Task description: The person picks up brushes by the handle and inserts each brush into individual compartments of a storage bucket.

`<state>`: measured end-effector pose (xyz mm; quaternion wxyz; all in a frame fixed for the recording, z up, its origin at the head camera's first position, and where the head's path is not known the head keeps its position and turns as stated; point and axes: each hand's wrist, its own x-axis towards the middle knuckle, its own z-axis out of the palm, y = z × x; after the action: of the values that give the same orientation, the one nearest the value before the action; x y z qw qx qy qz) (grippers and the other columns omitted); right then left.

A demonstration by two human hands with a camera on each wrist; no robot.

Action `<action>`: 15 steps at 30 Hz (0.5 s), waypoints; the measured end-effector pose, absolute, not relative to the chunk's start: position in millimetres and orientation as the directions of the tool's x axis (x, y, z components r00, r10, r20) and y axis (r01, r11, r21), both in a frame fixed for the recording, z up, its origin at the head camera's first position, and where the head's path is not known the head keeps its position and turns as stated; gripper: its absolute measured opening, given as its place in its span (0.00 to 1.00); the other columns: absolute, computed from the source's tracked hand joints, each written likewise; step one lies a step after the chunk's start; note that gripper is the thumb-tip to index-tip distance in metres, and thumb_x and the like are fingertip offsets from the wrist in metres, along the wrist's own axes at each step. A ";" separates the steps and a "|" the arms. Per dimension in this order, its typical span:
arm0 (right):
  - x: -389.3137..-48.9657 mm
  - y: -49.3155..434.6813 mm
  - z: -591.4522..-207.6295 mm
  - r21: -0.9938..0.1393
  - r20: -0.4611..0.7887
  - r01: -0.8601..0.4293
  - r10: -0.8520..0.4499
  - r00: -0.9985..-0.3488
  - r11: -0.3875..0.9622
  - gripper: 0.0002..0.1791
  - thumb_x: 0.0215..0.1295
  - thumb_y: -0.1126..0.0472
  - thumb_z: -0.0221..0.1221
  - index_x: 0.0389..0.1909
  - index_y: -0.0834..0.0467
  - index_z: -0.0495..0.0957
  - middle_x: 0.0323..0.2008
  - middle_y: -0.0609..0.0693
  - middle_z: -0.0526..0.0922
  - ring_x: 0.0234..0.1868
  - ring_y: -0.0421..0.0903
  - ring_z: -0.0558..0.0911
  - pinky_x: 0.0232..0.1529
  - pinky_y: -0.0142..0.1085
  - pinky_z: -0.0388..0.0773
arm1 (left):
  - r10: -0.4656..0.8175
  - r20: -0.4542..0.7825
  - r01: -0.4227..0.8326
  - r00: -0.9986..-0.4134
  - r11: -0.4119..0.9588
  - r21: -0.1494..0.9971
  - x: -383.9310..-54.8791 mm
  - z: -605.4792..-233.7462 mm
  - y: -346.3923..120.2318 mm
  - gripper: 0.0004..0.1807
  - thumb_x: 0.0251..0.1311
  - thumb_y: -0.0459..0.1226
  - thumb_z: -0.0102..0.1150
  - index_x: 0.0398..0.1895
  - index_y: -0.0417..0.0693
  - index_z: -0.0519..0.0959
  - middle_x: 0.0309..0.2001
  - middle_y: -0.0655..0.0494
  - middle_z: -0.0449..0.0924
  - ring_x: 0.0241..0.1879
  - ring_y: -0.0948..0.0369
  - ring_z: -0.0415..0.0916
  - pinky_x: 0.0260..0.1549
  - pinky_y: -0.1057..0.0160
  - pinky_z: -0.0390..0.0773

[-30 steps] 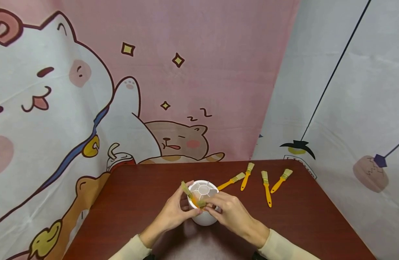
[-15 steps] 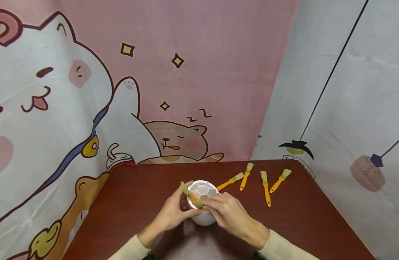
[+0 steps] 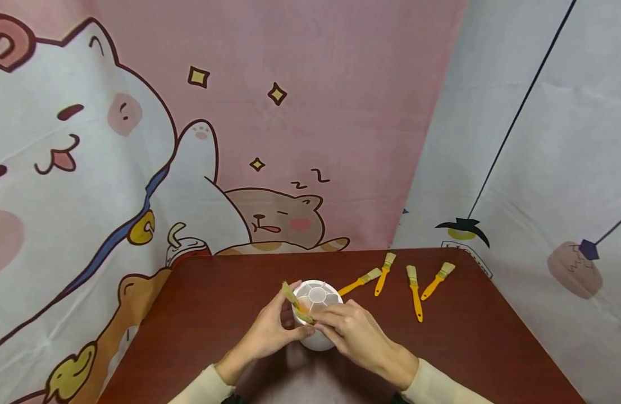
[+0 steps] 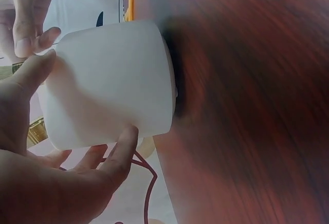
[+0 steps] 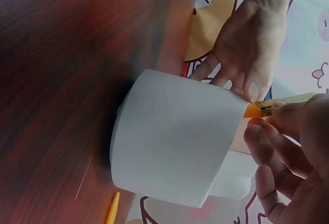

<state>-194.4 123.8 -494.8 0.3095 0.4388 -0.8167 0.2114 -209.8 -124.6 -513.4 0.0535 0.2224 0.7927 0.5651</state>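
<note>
A yellow-handled paintbrush [image 5: 252,111] is at the near rim of a white round holder [image 3: 318,339], its lower handle hidden behind the holder's wall and its bristles outward. The right hand [image 3: 358,335] pinches this brush around its metal band. The holder stands upright on the table, with a ring of compartments around a central round one on top. The left hand [image 3: 272,329] grasps the holder's side, fingers around the far wall and thumb at the rim, close beside the pinched brush. A second paintbrush [image 3: 290,294] leans in the holder's left side, bristles up, near the left index finger; which compartment it occupies is unclear.

Four more yellow-handled brushes [image 3: 414,293] lie on the dark red-brown table [image 3: 229,297] to the right, the nearest one's handle end by the holder. Cream sleeves [image 3: 209,386] cover both forearms. Behind hangs a pink cartoon-cat backdrop [image 3: 341,112], with a pale grey-white section at right.
</note>
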 end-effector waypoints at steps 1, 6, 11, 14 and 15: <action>-193.9 124.4 -494.1 -0.083 0.694 -0.848 -0.580 -0.426 0.524 0.15 0.64 0.57 0.75 0.52 0.47 0.91 0.46 0.38 0.92 0.44 0.34 0.88 0.42 0.33 0.78 | 0.415 0.164 0.289 -0.895 0.259 0.922 -210.2 -513.5 -124.7 0.56 0.56 0.43 0.83 0.84 0.68 0.57 0.69 0.47 0.77 0.64 0.48 0.82 0.54 0.51 0.88; -192.3 128.8 -488.2 -0.140 0.731 -0.848 -0.524 -0.437 0.511 0.16 0.63 0.59 0.76 0.52 0.49 0.90 0.47 0.40 0.91 0.42 0.35 0.87 0.41 0.33 0.77 | 0.424 0.159 0.286 -0.891 0.255 0.924 -211.7 -512.8 -125.0 0.57 0.57 0.40 0.81 0.85 0.68 0.54 0.70 0.44 0.77 0.65 0.49 0.82 0.56 0.50 0.86; -194.8 136.7 -481.2 -0.186 0.771 -0.834 -0.449 -0.452 0.520 0.17 0.59 0.63 0.77 0.50 0.51 0.90 0.43 0.41 0.91 0.37 0.37 0.85 0.37 0.31 0.76 | 0.449 0.127 0.254 -0.885 0.235 0.938 -212.2 -513.7 -125.0 0.60 0.59 0.36 0.79 0.86 0.71 0.50 0.71 0.42 0.76 0.63 0.50 0.83 0.58 0.50 0.85; -198.1 143.9 -478.7 -0.216 0.769 -0.809 -0.415 -0.486 0.547 0.16 0.59 0.64 0.77 0.49 0.51 0.91 0.43 0.40 0.90 0.36 0.39 0.85 0.37 0.30 0.77 | 0.444 0.126 0.251 -0.887 0.235 0.939 -211.5 -515.4 -124.2 0.61 0.59 0.36 0.79 0.87 0.72 0.48 0.74 0.42 0.73 0.64 0.50 0.81 0.60 0.51 0.84; -199.6 146.3 -478.3 -0.224 0.768 -0.801 -0.406 -0.496 0.555 0.15 0.60 0.64 0.76 0.48 0.51 0.91 0.43 0.40 0.90 0.37 0.39 0.85 0.37 0.30 0.78 | 0.435 0.130 0.255 -0.891 0.242 0.936 -210.9 -516.3 -123.6 0.61 0.58 0.37 0.79 0.87 0.72 0.47 0.76 0.43 0.71 0.66 0.50 0.81 0.61 0.51 0.83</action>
<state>-199.6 146.3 -478.3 0.3388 0.3707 -0.8141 0.2917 -210.9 -123.6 -516.3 0.0785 0.2201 0.7841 0.5749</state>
